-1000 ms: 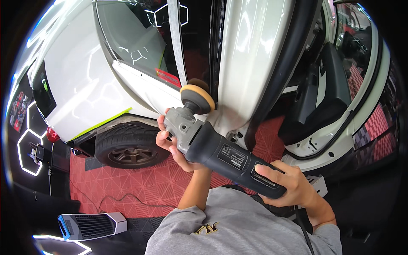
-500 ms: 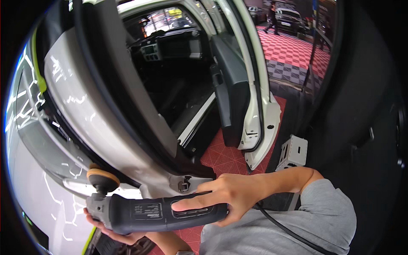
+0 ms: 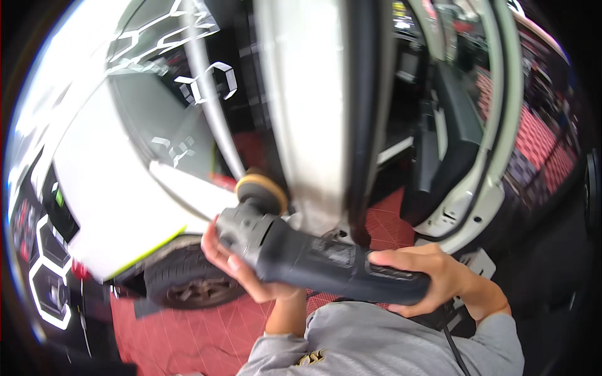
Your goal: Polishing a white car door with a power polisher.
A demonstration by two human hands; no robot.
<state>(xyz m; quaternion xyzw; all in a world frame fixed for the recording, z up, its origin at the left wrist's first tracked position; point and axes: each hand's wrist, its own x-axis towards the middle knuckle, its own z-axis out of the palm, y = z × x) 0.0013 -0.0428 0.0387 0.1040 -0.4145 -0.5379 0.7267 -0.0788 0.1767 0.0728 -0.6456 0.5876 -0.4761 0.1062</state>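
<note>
A black-and-grey electric polisher (image 3: 342,263) lies across my view, held in both hands. My left hand (image 3: 248,269) is wrapped round its grey metal head from below, fingers curled. At the rear handle my right hand (image 3: 433,272) is closed, with a finger stretched along the top of the body. On the head, the round pad with a tan rim (image 3: 263,191) points away from me, at the gap beside the white door edge (image 3: 310,125). Motion blur hides whether the pad touches the paint. A black cord (image 3: 456,351) hangs down from the handle end.
A white car body panel (image 3: 100,207) with a yellow-green strip curves at left, above a wheel (image 3: 194,282). The open doorway shows a door with a dark inner panel (image 3: 448,131) at right. A white step stool (image 3: 480,266) stands behind my right arm, on red floor tiles (image 3: 182,338).
My view has swung left, bringing the wheel and more of the side panel into sight. The polisher, still in both hands, has shifted right and up in the picture and tilts more.
</note>
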